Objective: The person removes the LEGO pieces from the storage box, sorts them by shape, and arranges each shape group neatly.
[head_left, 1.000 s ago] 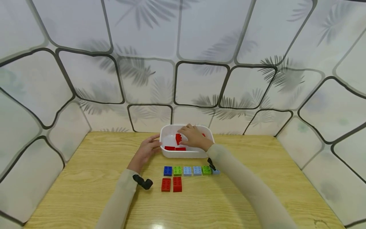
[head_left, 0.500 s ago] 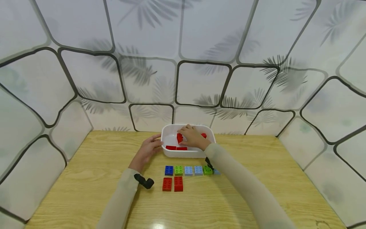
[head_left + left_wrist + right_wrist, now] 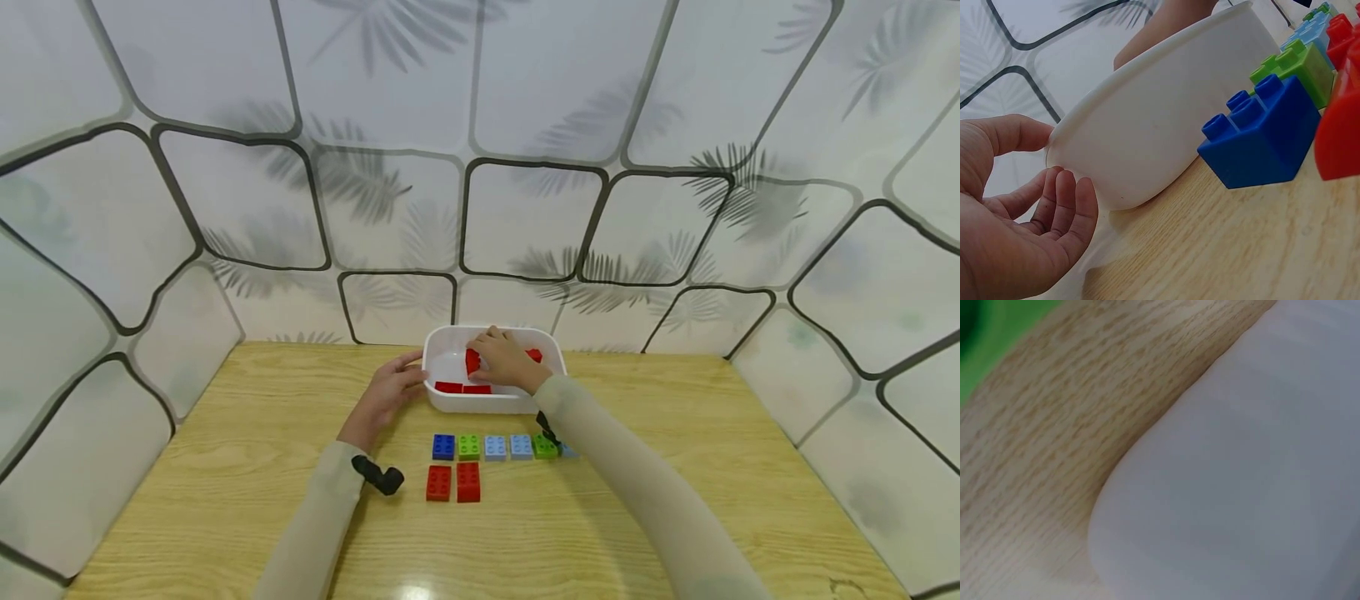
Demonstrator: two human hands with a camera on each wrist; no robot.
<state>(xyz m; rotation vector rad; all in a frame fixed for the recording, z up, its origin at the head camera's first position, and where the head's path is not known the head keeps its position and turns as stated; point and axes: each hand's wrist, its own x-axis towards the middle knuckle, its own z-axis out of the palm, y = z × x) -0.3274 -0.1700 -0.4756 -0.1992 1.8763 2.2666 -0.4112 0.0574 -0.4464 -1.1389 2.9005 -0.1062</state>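
Little shifted: left grip (image 3: 387,392) holding tray edge (image 3: 429,345), right grip (image 3: 504,358) pinching red brick (image 3: 472,363) inside.

In the head view, the right hand (image 3: 512,362) covered part of the white plastic tub (image 3: 487,404) and hid some of an upright red plastic brick (image 3: 472,363); whether its fingertips gripped that was too small to tell. The beige right sleeve (image 3: 637,471) hid most of a light-blue plastic brick (image 3: 571,452). In the left wrist view, whether the left hand's (image 3: 1029,219) thumb hooked over the rim was unclear. In the right wrist view, a green plastic brick (image 3: 1000,337) was blurred and cut off at the top-left corner.
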